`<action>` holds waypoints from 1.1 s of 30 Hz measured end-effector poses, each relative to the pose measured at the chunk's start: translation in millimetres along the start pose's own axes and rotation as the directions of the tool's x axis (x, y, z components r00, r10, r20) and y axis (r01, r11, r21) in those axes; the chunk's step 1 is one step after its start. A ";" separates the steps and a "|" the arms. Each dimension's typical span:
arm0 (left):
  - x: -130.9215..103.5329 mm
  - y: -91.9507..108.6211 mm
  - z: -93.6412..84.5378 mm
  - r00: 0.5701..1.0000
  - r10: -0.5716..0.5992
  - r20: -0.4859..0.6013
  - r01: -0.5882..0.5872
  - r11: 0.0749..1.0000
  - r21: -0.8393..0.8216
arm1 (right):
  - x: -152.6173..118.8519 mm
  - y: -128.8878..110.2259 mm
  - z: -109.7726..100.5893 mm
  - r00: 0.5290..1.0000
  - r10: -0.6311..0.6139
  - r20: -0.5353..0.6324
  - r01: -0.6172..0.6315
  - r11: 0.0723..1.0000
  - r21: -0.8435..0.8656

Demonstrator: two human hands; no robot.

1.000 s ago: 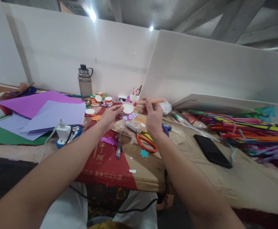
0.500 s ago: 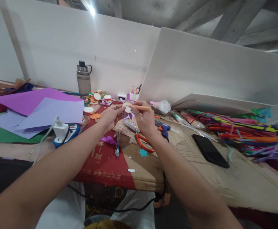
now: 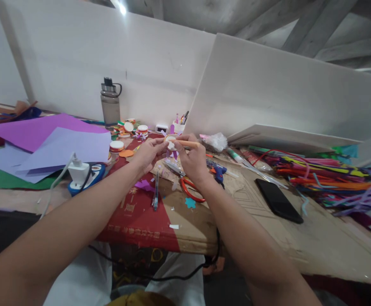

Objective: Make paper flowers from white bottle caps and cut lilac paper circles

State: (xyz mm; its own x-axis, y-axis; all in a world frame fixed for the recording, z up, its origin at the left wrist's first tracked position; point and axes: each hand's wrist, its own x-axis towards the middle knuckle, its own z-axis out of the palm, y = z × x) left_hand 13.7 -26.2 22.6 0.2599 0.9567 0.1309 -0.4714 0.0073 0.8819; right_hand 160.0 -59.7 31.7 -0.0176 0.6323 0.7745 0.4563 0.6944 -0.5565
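A small round white-faced piece with purple petal-like strips around it (image 3: 170, 138) is held up above the table. My left hand (image 3: 152, 154) grips its left edge, fingers closed on it. My right hand (image 3: 192, 155) is closed around a light orange stick-like tool (image 3: 188, 144), whose left end is at the round piece. Below the hands lie red-handled scissors (image 3: 188, 189), a pen (image 3: 156, 191), a purple paper scrap (image 3: 145, 185) and a teal flower-shaped piece (image 3: 190, 202).
Purple paper sheets (image 3: 67, 148), a power socket (image 3: 85, 176) and a water bottle (image 3: 110, 102) are on the left. On the right are a glue gun (image 3: 217, 172), a black phone (image 3: 278, 200) and colourful pipe cleaners (image 3: 328, 178). Round pieces (image 3: 117, 146) stand behind my left hand.
The view has shifted slightly. Both hands keep their hold, and the round piece's face is now more covered by something white near my fingertips.
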 end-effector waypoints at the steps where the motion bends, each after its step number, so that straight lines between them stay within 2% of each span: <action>1: 0.2 -0.2 -0.3 1.000 0.003 -0.001 -0.003 1.000 0.007 | 0.0 0.0 0.0 1.000 0.008 0.005 -0.008 1.000 -0.003; 10: 3.1 -5.1 -6.4 0.995 0.048 0.084 -0.053 0.997 0.053 | 0.1 1.5 -0.1 1.000 -0.021 0.021 0.023 0.997 -0.080; 19: 1.5 -5.2 -4.6 0.993 0.063 0.098 -0.069 0.996 0.060 | 1.2 5.1 1.1 0.991 -0.131 -0.014 0.127 0.979 -0.157; 33: 2.7 -7.6 -4.6 0.992 0.070 0.100 -0.077 0.995 0.066 | 2.1 6.8 -0.3 0.988 -0.148 -0.048 0.137 0.975 -0.176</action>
State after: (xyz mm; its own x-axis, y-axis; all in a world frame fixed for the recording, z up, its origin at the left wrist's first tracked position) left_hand 14.1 -22.3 14.2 0.3097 0.9208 0.2370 -0.4328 -0.0854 0.8974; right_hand 163.3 -53.8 29.7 -0.0425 0.5055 0.8618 0.5990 0.7032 -0.3830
